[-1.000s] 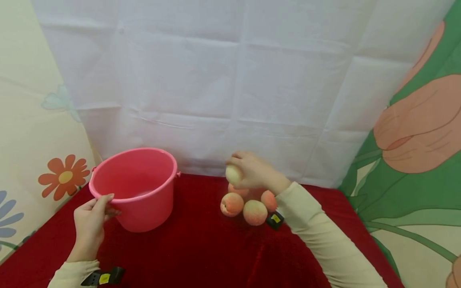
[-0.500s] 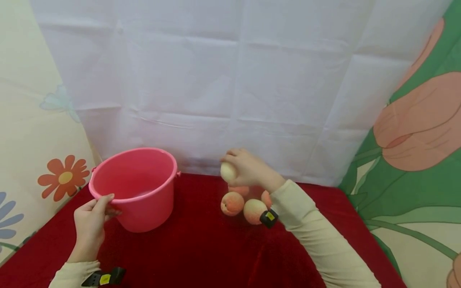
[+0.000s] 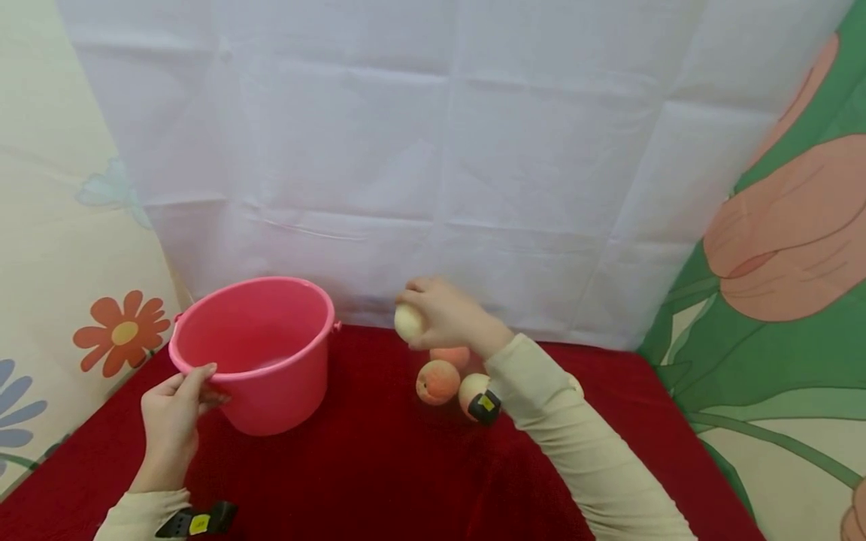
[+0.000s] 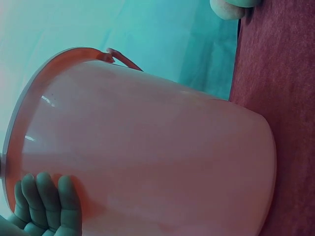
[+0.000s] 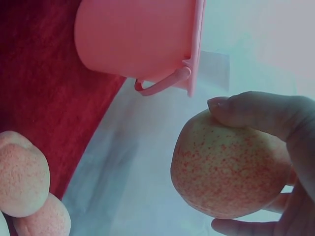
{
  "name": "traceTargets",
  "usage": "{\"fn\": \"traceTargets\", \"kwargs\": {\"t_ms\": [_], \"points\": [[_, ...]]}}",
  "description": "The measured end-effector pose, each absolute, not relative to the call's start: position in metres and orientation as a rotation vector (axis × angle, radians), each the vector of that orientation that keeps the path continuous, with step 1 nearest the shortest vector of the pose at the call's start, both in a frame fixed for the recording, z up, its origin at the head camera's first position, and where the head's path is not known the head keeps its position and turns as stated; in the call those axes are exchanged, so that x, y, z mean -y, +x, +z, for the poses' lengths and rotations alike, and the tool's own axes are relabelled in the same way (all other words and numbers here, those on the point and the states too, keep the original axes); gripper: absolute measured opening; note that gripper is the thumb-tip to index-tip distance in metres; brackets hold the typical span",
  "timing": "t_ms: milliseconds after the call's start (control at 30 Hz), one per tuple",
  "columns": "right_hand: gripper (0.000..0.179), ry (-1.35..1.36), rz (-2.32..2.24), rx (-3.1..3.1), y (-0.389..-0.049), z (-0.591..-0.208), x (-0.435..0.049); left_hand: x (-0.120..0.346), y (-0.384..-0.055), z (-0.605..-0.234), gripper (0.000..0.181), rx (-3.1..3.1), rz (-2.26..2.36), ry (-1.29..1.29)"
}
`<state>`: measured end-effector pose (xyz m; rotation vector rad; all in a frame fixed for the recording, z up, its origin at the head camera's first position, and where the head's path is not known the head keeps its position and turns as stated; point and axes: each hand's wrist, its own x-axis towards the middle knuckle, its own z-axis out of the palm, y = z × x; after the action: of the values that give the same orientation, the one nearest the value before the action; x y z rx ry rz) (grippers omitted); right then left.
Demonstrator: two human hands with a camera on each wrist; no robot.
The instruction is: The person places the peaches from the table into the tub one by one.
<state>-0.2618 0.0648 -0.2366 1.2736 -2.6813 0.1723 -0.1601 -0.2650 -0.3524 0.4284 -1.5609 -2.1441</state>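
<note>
A pink bucket (image 3: 280,402) stands upright on the red cloth at the left. My left hand (image 3: 169,424) pinches its near rim, thumb on top; in the left wrist view the fingers (image 4: 47,196) lie against the outer wall. Raised at the back, right of the bucket, my right hand (image 3: 449,315) grips a pale, red-speckled peach (image 5: 229,169), with the thumb on one side and fingers on the other. Below that hand several peaches sit on the cloth, among them an orange one (image 3: 437,382) and a paler one (image 3: 470,395), partly covered by the right wrist's black strap.
The red cloth (image 3: 365,458) covers the table up to a white sheet (image 3: 352,150) hanging behind. Patterned cloths hang at the left and right. The bucket's handle (image 5: 162,84) hangs down behind it, toward the sheet.
My right hand has moved left toward the bucket and slightly up with the peach, uncovering part of a peach at the right. The left hand and bucket have stayed put.
</note>
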Motion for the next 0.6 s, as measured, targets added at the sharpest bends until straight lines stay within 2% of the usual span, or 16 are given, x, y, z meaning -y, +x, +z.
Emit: {"fn": "traceTargets", "kwargs": {"t_ms": [600], "points": [[0.059,1.289,0.301,2.709,-0.263,-0.244,-0.039,0.264,-0.159,-0.352,0.02,1.581,-2.113,0.455]]}}
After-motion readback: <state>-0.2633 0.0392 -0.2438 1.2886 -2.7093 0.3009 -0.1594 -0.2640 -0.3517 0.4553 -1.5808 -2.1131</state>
